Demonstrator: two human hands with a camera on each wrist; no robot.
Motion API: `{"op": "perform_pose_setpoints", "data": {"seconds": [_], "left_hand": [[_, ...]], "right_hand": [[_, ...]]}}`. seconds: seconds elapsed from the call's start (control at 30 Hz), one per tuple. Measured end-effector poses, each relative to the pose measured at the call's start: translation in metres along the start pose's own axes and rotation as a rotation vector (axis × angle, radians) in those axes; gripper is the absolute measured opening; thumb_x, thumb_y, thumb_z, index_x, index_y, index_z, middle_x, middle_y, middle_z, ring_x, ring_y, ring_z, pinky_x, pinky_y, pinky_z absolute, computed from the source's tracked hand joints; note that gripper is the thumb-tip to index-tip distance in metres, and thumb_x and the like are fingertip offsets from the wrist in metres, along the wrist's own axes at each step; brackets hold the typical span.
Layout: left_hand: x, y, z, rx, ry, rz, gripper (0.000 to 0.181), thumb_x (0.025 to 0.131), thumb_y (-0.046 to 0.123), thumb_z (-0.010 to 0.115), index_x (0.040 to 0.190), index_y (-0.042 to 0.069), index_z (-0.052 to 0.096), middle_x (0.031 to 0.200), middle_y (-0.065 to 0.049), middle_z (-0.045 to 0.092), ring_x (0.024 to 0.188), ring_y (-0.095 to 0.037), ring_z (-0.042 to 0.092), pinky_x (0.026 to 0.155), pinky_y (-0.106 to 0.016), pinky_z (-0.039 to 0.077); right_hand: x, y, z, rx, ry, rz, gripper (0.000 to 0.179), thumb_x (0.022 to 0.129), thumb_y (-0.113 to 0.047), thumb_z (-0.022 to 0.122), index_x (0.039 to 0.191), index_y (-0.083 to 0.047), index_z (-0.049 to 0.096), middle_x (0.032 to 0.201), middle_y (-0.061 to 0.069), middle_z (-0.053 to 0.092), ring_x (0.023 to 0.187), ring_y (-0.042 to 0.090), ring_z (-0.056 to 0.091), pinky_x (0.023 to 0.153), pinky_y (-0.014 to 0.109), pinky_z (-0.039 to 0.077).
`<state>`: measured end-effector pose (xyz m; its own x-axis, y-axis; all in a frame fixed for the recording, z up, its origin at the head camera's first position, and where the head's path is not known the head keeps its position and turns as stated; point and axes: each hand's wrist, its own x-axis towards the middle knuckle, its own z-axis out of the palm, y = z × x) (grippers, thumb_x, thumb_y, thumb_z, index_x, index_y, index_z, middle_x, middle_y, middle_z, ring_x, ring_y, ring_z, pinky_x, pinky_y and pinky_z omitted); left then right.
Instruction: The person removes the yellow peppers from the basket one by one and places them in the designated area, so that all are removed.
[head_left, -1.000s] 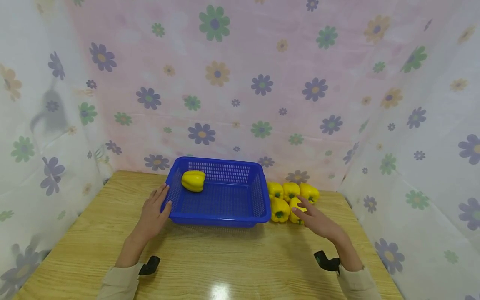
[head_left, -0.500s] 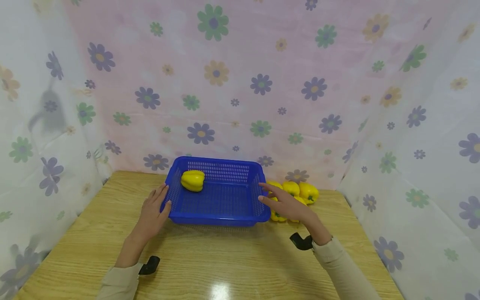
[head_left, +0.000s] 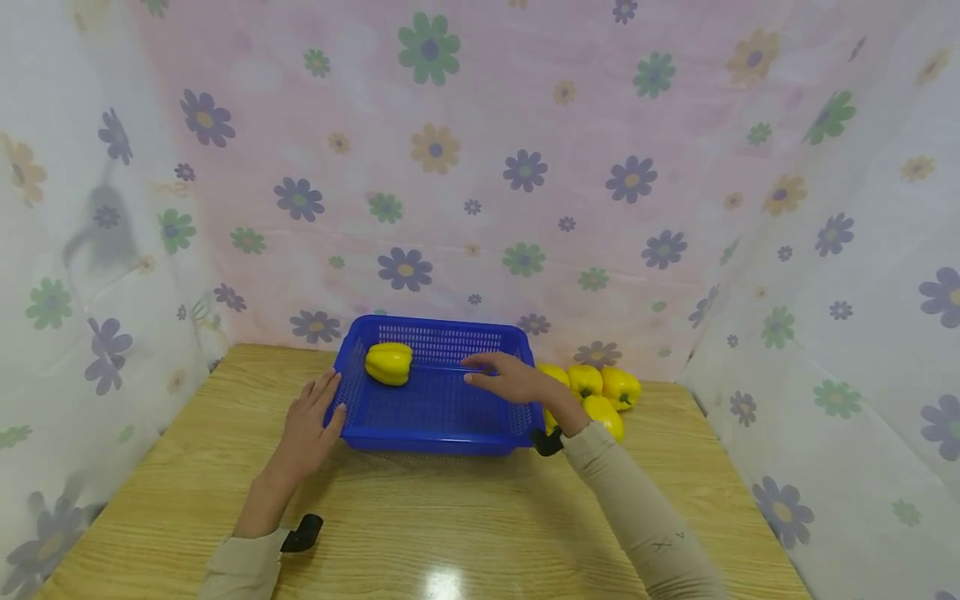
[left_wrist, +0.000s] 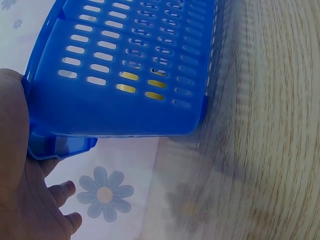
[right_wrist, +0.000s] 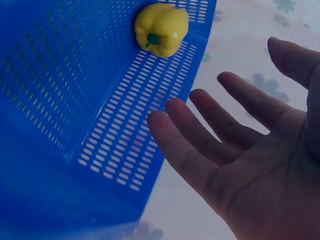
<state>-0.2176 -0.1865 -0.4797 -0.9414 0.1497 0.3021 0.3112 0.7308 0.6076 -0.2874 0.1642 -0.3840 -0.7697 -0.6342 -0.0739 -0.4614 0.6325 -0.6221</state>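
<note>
A blue plastic basket [head_left: 427, 442] with slotted walls stands on the table, and one yellow bell pepper [head_left: 389, 364] lies in its back left part. My left hand [head_left: 306, 425] rests against the basket's left rim with its fingers fairly straight; in the left wrist view, the hand [left_wrist: 25, 195] lies along the rim. Over the basket's right half hovers my right hand [head_left: 510, 379], holding nothing. Its fingers [right_wrist: 180, 150] are spread and slightly bent in the right wrist view, with the bell pepper [right_wrist: 161, 30] beyond them.
Several more yellow bell peppers [head_left: 621, 388] sit on the wooden table [head_left: 420, 533] just right of the basket, partly hidden by the right arm. Flower-printed cloth [head_left: 480, 233] closes off the back and both sides.
My right hand has moved left, from above the peppers on the table to above the inside of the basket. The left hand and the basket have stayed in place.
</note>
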Motion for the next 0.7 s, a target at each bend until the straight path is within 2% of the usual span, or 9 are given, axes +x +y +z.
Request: {"op": "perform_pose_setpoints", "data": {"seconds": [0.3, 0.7], "left_hand": [[0.001, 0.000, 0.000, 0.017, 0.005, 0.009, 0.058, 0.107, 0.020, 0.043, 0.157, -0.005, 0.029, 0.165, -0.026, 0.025, 0.149, -0.057, 0.014, 0.113, -0.078, 0.011], [0.001, -0.001, 0.001, 0.008, -0.008, -0.008, 0.058, 0.108, 0.021, 0.042, 0.158, -0.004, 0.028, 0.166, -0.024, 0.022, 0.150, -0.056, 0.011, 0.113, -0.078, 0.009]], "right_hand": [[0.056, 0.002, 0.016, 0.015, 0.008, 0.021, 0.050, 0.108, -0.027, 0.049, 0.150, 0.001, 0.048, 0.150, 0.021, 0.051, 0.139, 0.035, 0.049, 0.114, 0.050, 0.041], [0.098, -0.002, 0.031, -0.058, 0.023, 0.051, 0.053, 0.106, -0.022, 0.054, 0.153, -0.002, 0.043, 0.156, 0.015, 0.047, 0.144, 0.031, 0.044, 0.118, 0.045, 0.038]]}}
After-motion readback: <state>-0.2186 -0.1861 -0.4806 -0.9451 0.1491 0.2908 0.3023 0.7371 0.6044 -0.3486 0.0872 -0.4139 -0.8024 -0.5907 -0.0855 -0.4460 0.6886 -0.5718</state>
